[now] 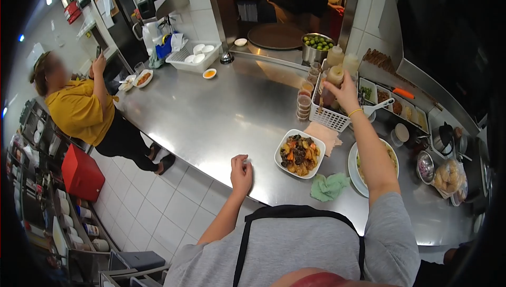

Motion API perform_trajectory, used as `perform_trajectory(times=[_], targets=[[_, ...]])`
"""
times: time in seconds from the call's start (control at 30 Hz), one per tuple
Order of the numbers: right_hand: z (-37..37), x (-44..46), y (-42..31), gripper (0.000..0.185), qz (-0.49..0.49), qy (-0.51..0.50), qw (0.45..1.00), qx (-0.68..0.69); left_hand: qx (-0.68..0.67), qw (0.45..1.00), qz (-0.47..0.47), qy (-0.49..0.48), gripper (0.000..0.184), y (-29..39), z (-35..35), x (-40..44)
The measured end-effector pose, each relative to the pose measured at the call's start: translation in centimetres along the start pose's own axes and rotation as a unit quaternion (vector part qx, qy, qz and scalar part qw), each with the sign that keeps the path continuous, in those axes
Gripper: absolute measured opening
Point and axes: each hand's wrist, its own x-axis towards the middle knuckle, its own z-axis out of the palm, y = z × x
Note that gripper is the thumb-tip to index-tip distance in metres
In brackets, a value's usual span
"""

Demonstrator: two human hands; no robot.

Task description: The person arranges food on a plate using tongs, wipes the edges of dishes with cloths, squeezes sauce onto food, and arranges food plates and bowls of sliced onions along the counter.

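My right hand [343,91] is closed around a squeeze bottle [335,75] at the white basket [329,119], among other bottles. My left hand [241,175] rests at the near edge of the steel counter [211,113], its fingers curled; whether it holds anything is hidden. Between the hands sits a square white bowl [279,161] of cooked food. A green cloth [329,187] lies just below it. Under my right forearm is a round white bowl [360,173] of food on a plate, partly covered by the arm. Stacked sauce cups [303,105] stand left of the basket.
A person in a yellow top [79,107] stands at the far left, holding a phone. A white tray of small bowls [182,60], a bell [226,58] and a pot of limes [317,49] line the back. Topping trays [395,105] are right.
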Motion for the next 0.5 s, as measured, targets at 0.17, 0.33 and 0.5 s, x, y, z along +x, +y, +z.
perform_trajectory(times=[0.17,0.33,0.5], targets=[[0.5,-2.7,1.9,0.058,0.056,-0.063,0.979,-0.185,-0.017,1.000,-0.007,-0.009,0.022,-0.4,0.3,0.1],[-0.3,-3.8,1.1,0.060,0.088,-0.156,0.956,-0.233,-0.020,0.999,-0.024,-0.022,0.022,0.0,0.1,0.0],[-1.0,-5.4,1.4,0.054,-0.024,-0.070,0.975,-0.209,0.012,1.000,0.006,-0.011,0.019,-1.1,0.5,0.1]])
